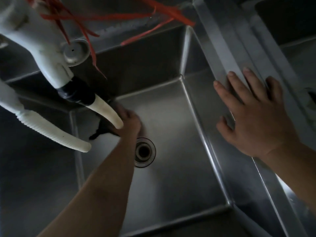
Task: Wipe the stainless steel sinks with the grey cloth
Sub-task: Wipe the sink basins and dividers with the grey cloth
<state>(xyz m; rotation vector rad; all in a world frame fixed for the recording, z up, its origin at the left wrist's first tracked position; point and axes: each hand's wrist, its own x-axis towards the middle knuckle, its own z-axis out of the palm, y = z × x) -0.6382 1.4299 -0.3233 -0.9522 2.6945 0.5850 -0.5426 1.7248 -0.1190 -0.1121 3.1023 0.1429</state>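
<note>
At centre left, the curved white faucet spout hides the fingers of the left hand and most of the dark grey cloth, so its grip is unclear, while a second steel sink is cut off at upper right.

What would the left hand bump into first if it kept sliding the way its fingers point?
Probably the sink's back wall. The left hand points up-left along the floor; depth is unclear.

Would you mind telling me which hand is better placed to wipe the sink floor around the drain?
Left. The left hand is down on the sink floor holding the cloth beside the drain; the right hand rests flat on the rim.
</note>
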